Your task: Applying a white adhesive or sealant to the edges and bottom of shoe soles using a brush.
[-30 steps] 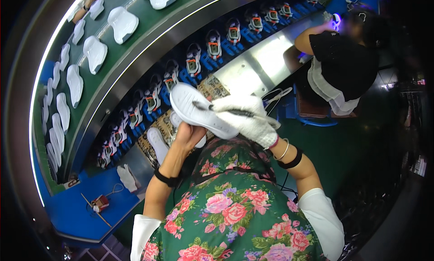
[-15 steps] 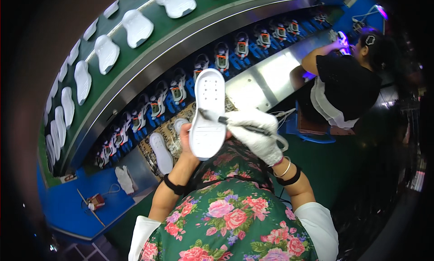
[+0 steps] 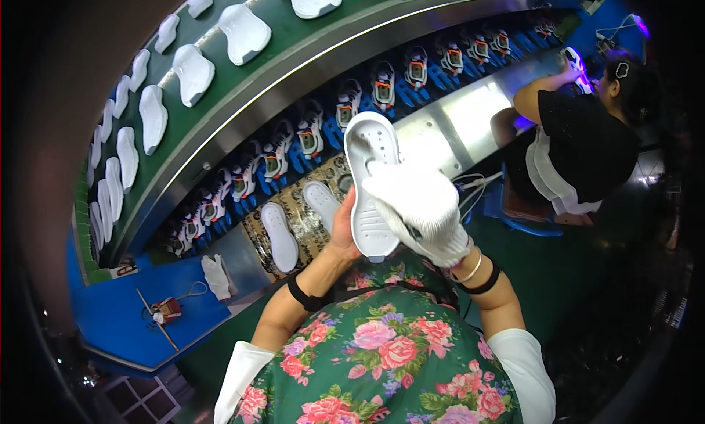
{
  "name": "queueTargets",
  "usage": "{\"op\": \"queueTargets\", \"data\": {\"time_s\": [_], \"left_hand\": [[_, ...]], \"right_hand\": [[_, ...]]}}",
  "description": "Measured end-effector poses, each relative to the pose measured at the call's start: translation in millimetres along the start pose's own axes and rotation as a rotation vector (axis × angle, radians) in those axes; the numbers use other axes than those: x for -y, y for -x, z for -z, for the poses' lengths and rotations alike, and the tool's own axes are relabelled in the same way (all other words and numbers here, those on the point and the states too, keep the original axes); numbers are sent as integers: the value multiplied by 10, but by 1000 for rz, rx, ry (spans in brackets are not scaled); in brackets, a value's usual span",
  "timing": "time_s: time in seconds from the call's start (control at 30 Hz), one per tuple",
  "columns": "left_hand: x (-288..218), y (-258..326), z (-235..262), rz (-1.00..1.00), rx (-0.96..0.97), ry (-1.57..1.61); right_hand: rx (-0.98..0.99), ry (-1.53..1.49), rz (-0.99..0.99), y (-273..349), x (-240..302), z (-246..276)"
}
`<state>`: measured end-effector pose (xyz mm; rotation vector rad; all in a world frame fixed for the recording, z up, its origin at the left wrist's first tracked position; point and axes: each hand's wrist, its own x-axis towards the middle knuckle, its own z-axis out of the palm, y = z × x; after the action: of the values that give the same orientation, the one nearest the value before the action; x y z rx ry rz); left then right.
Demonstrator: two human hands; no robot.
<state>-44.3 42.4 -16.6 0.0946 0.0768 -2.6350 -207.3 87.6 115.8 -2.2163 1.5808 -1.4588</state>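
- The white sole (image 3: 374, 231) is mid-frame, hollow side showing; the bare left hand (image 3: 344, 228) has its fingers gripping the left edge.
- The gloved right hand (image 3: 417, 203) appears closed around a dark-handled tool (image 3: 414, 232); its tip is hidden.
- I'd brace the sole from beneath, bare fingers clear of the hollow.
- Light, even passes reaching the rim should serve best; tilting the glove aside would uncover the tip.

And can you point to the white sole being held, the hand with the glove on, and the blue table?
White sole (image 3: 365, 211): head view, on its ridged inner face.
Gloved right hand (image 3: 418, 203): head view, on its back.
Blue table (image 3: 110, 317): head view, on its bare top.
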Motion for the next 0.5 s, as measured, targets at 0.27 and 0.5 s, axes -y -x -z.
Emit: {"op": "queueTargets", "data": {"time_s": [0.27,0.5], "left_hand": [[-23,-9,27,-87,69,-18],[-102,-101,-76,-184,54,-205]], "right_hand": [[-64,-140,-148,62,-51,-1],[-12,-357,-175,121,-95,-81]]}}
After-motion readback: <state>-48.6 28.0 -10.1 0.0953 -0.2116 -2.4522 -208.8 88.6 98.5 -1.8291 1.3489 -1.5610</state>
